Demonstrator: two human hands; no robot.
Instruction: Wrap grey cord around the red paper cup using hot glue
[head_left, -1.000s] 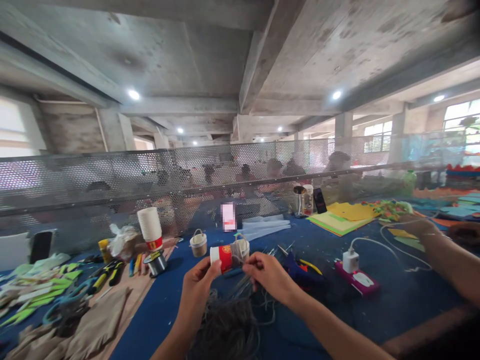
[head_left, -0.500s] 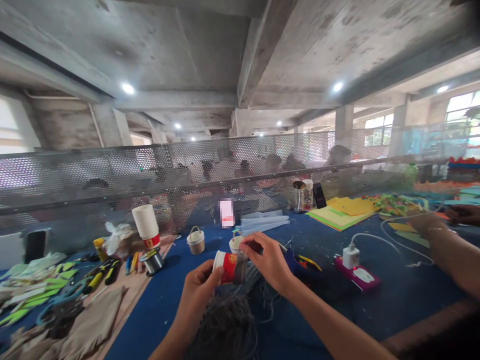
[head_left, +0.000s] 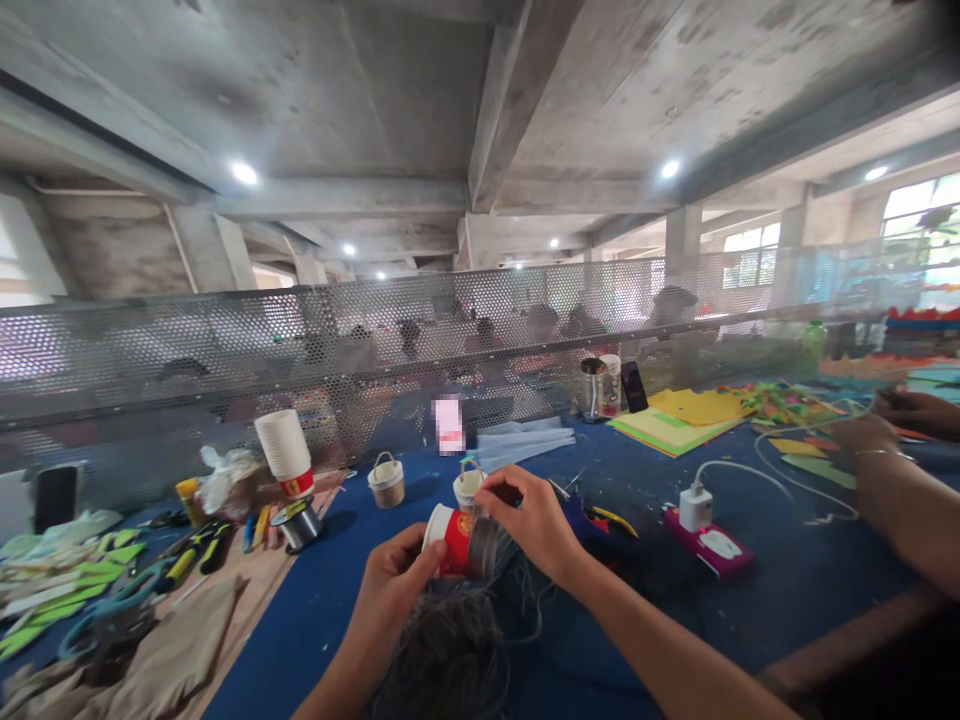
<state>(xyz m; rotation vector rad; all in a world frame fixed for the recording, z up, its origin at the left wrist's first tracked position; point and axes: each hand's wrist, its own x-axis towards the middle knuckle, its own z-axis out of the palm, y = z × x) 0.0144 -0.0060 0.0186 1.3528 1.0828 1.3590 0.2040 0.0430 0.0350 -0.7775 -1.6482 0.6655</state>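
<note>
My left hand point(head_left: 394, 572) is closed around a red and white paper cup point(head_left: 451, 535), which lies tilted on its side with its white rim to the left. Grey yarn point(head_left: 486, 552) is wound around the cup's right end. At that end my right hand point(head_left: 529, 505) pinches with thumb and forefinger, on the grey yarn as far as I can see; the strand between the fingertips is hard to make out. Below the hands lies a loose heap of grey yarn point(head_left: 446, 655). Just behind them stands a small white basket with a handle point(head_left: 466, 490).
Another small basket point(head_left: 387, 482), a wire spool point(head_left: 297, 525) and stacked paper cups point(head_left: 283, 450) stand left. Scissors point(head_left: 112, 605) and a glove point(head_left: 184, 635) lie further left. At right are yellow-handled pliers point(head_left: 615, 521), a charger on a magenta box point(head_left: 709, 540) and another person's arm point(head_left: 892, 490).
The cup has turned slightly in my left hand, and more of its grey-wound end shows. My right hand stays close to the cup's end. The view has shifted slightly.
</note>
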